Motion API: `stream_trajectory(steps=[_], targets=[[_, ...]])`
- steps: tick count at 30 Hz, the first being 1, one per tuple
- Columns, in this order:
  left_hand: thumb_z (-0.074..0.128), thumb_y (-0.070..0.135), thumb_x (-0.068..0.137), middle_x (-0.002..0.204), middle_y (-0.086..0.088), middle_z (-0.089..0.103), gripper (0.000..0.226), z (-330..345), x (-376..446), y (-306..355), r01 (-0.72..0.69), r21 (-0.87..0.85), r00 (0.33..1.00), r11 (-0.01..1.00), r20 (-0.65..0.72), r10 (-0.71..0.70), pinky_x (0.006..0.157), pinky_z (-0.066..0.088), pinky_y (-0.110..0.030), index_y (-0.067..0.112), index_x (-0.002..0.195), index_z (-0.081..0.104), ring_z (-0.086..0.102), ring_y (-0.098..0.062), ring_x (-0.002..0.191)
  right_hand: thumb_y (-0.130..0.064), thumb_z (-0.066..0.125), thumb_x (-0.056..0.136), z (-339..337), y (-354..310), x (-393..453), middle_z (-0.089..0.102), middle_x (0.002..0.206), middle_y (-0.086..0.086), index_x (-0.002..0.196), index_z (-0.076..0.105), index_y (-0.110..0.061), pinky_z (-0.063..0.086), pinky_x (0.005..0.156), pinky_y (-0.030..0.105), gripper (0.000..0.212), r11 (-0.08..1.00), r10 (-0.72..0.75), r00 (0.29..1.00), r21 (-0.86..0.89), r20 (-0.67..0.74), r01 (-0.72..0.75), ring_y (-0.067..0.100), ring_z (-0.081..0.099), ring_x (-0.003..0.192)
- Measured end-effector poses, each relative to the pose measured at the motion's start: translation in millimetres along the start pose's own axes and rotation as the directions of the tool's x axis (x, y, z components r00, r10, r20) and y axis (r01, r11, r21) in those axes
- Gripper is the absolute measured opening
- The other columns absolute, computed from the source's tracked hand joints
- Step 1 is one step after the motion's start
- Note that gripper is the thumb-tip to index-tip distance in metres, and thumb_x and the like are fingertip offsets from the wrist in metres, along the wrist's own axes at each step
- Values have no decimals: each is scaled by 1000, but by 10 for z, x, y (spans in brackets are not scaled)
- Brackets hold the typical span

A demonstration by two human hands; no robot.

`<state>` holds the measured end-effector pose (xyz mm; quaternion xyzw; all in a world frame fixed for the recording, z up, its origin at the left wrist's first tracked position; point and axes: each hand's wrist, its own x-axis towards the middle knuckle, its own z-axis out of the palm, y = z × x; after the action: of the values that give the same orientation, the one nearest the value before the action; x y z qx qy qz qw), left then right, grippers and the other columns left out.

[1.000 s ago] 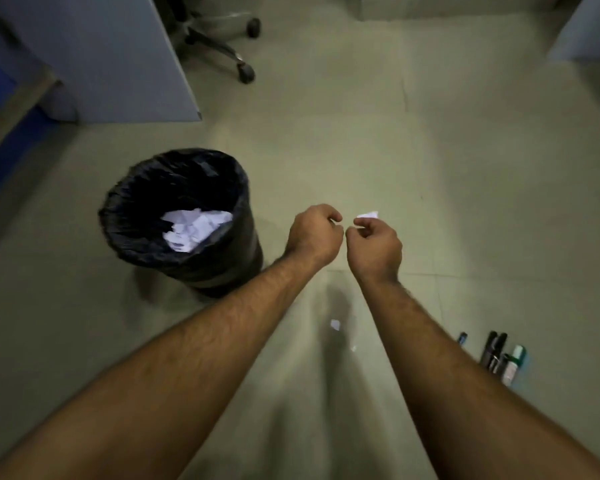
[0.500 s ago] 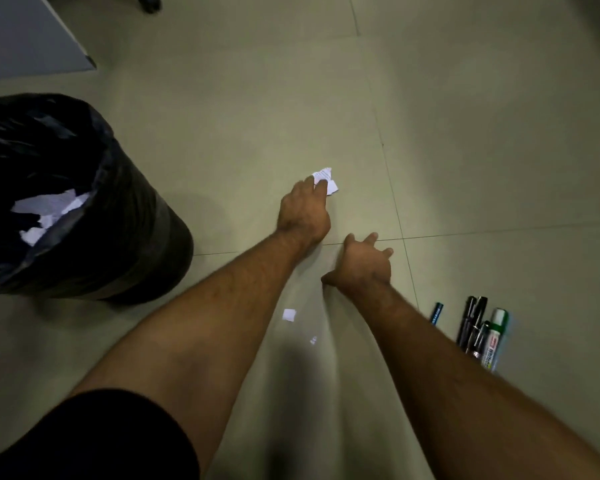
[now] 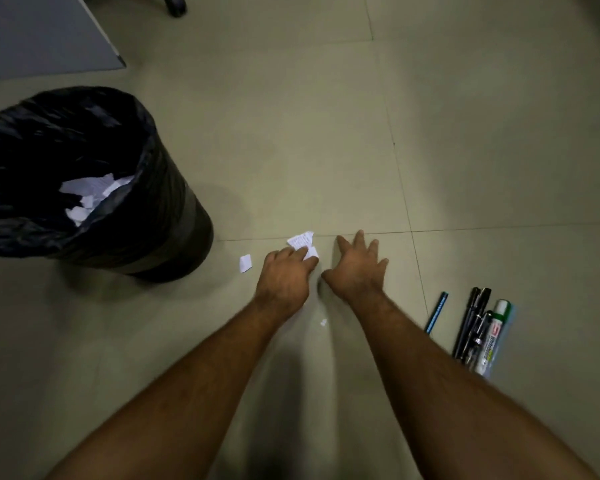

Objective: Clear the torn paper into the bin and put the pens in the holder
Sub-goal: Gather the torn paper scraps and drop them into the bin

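A black bin (image 3: 174,216) lined with a black bag stands at the left, with torn white paper inside. On the floor, my left hand (image 3: 286,277) has its fingers curled on a crumpled torn paper piece (image 3: 302,241). A smaller scrap (image 3: 245,263) lies just left of that hand, and a tiny one (image 3: 323,322) lies between my forearms. My right hand (image 3: 359,268) is spread flat on the floor beside the left, holding nothing. Several pens (image 3: 471,323) and a green-capped marker (image 3: 492,337) lie in a row at the right. No holder is in view.
The floor is pale tile with grout lines. A grey panel (image 3: 45,32) stands at the top left, and a chair castor (image 3: 175,6) shows at the top edge.
The view has tilted and both hands have come nearer. My left hand has closed its fingers on the paper piece; my right hand stays spread on the floor.
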<state>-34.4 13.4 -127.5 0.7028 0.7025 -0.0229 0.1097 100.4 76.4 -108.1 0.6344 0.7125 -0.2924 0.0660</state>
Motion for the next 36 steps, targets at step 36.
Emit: stream_trajectory(steps=[36], targets=[[77,40,74,132,-8,50,79,-1,-519,292,346,-397,935,850,73,-347,100,42,-34,10,138,42,47,-27,123,-24,64,79,133,76,-217,47,118,13,129,55,-26,52,81,38,52,935,-346,938,-73,14,346,38,59,96]])
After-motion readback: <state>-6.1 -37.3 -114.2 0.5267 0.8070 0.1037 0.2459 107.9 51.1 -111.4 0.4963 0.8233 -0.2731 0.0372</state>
